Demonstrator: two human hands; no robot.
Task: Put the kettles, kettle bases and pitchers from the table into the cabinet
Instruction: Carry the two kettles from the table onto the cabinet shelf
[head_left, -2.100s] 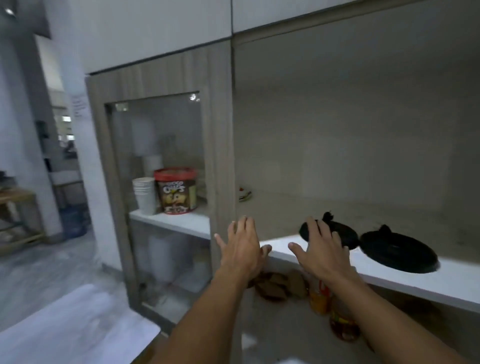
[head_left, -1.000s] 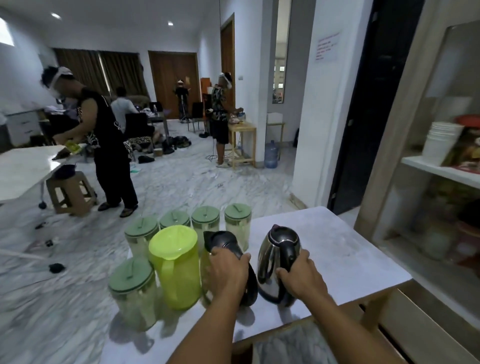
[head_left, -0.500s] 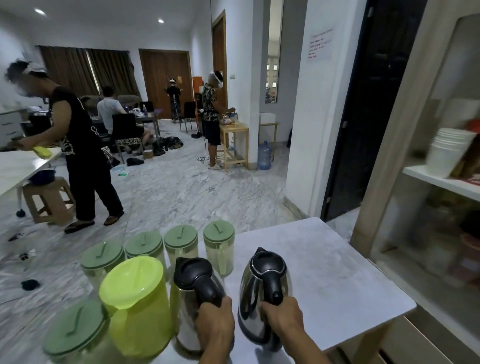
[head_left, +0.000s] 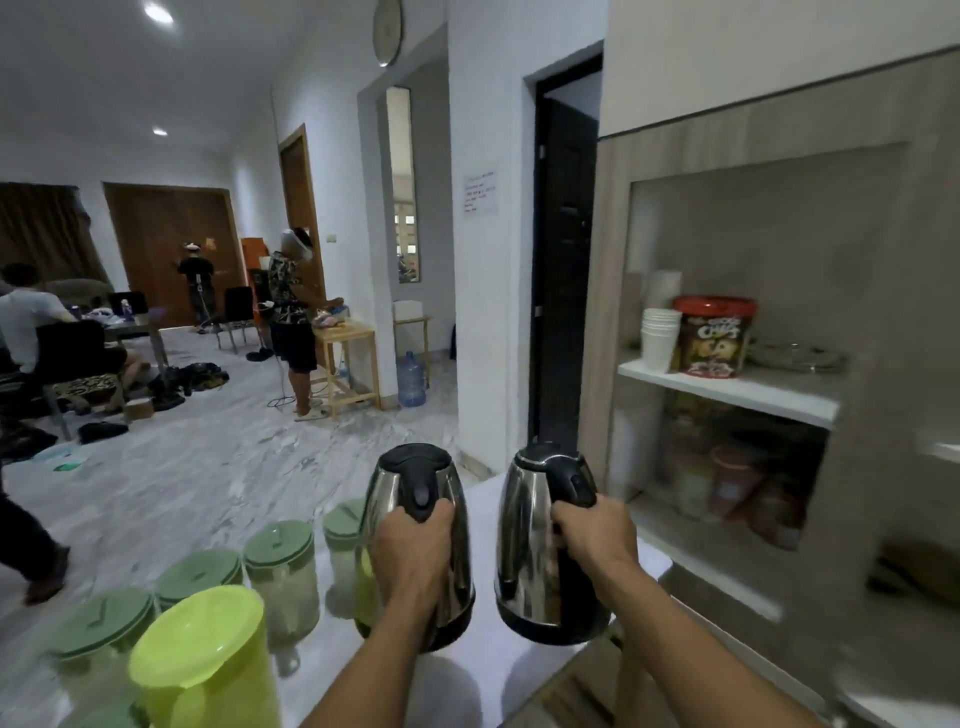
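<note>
From my head camera, both kettles are now off the tabletop (head_left: 498, 670): half a second ago they still stood on it with my hands just closing on the handles, and now I carry them raised in front of me. My left hand (head_left: 413, 545) is wrapped tight round the black handle of the left kettle (head_left: 415, 535), and my right hand (head_left: 592, 540) is closed the same way on the right kettle (head_left: 545, 540). So the pick-up is done, and what remains for these two is the swing to the cabinet (head_left: 753, 364), which stands to the right of the right kettle. On its white shelf (head_left: 727, 387) sit a stack of white cups (head_left: 660, 338) and a red-lidded snack tub (head_left: 714, 335). Left of the left kettle, still on the tabletop, are the yellow-green pitcher (head_left: 208, 660) and the green-lidded pitchers (head_left: 280, 577); through their clear walls they look empty, though blur keeps me from being sure.
</note>
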